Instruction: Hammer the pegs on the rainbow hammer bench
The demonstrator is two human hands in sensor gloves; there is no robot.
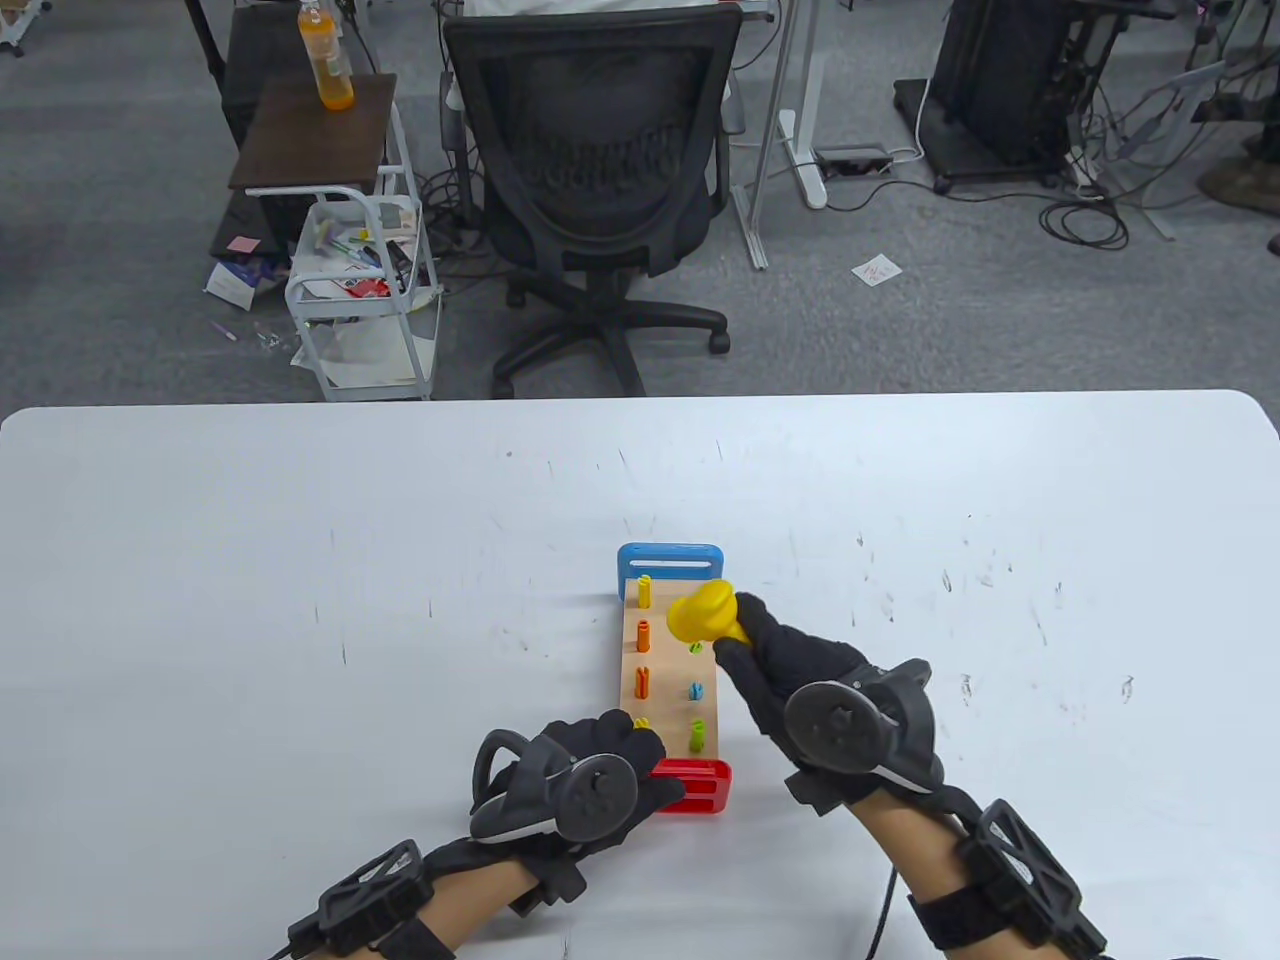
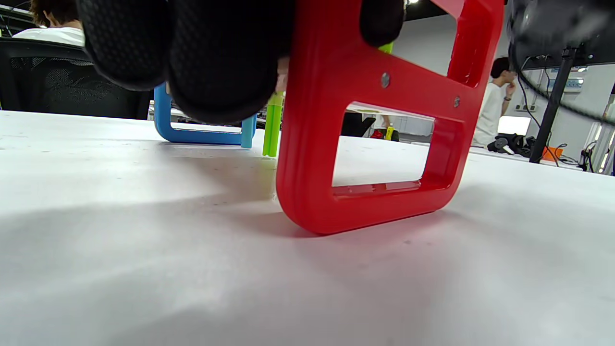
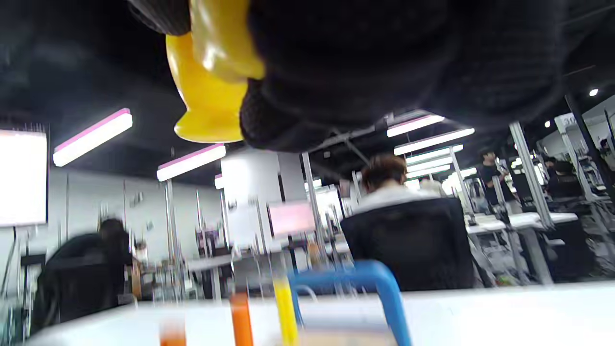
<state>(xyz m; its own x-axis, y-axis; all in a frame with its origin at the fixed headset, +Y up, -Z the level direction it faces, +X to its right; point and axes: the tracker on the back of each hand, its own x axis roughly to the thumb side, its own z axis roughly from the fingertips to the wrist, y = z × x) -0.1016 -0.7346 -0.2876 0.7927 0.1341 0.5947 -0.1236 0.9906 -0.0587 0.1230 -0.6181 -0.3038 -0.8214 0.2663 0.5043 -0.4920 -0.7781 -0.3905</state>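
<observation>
Hammer bench [image 1: 668, 680] stood on the white bench [image 1: 300, 560], long axis running away from the person, its blue end frame [image 1: 670, 562] at the far end. Taking that blue frame as landmark: the red end frame [image 1: 695, 785] sat at the opposite, near end, a pale wooden top board between them. Both frames were rounded plastic rectangles with a slot cut through; in the left wrist view the red frame [image 2: 365, 144] showed two small screw heads on its face.

Pegs stood in two rows along the board. Left row, going away from the blue frame: yellow peg [image 1: 644, 590], orange peg [image 1: 643, 634], a deeper orange peg [image 1: 641, 681]. Right row: a blue peg [image 1: 697, 690] and a green peg [image 1: 698, 735] nearer the red frame. Peg tops looked slotted. Left-row pegs stood higher than the blue one.

Right hand [image 1: 800, 680] had fingers curled round the handle of a yellow hammer [image 1: 700, 612], its head above the board's right row, just near of the blue frame. Whether the head touched a peg, could not tell.

Left hand [image 1: 590, 780] rested at the red frame, fingers curled over that end of the hammer bench; left wrist view showed gloved fingertips [image 2: 221, 62] against the frame's top.
</observation>
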